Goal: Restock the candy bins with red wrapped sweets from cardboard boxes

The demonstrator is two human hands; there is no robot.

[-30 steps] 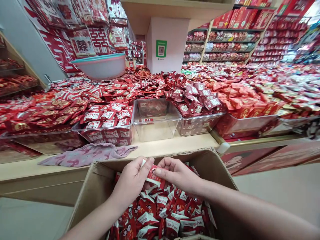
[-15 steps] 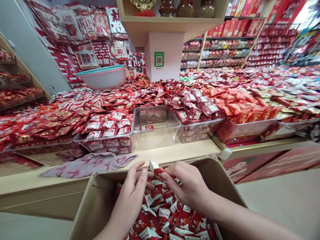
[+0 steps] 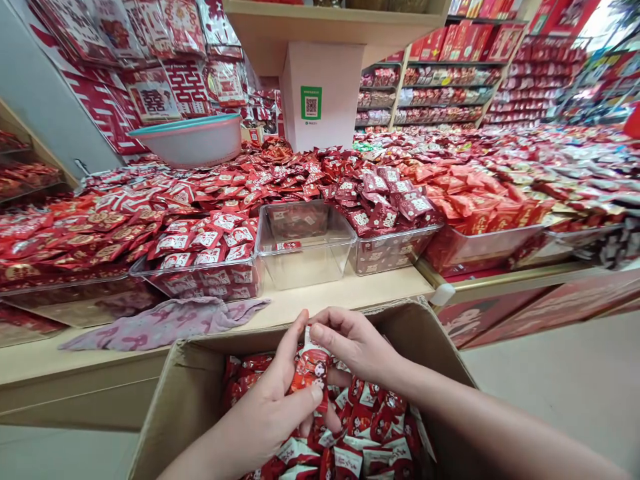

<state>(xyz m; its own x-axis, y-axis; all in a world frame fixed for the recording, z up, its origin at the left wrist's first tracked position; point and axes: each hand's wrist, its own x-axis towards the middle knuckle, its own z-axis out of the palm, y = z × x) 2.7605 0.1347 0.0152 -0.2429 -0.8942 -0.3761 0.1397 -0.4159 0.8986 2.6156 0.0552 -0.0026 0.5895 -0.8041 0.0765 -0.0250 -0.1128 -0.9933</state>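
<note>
My left hand (image 3: 280, 393) is wrapped round a red and white candy packet (image 3: 311, 368) with a small printed figure on it. At the packet's upper end, the thumb and fingers of my right hand (image 3: 353, 341) pinch its white edge. Both hands are over an open cardboard box (image 3: 193, 380), where many similar red and white packets (image 3: 347, 457) lie loose. Part of the held packet is hidden by my fingers.
Beyond the box, a clear plastic bin (image 3: 313, 263) holds a few packets at its bottom. Heaped bins of red packets (image 3: 210, 243) and maroon packets (image 3: 395, 200) flank it. A pink patterned cloth (image 3: 170, 323) lies on the counter edge. A pale basin (image 3: 193, 143) rests farther back.
The packet has gone from my right fingers alone into my left hand too, and now shows its printed face. My hands have closed together. The view has shifted slightly.
</note>
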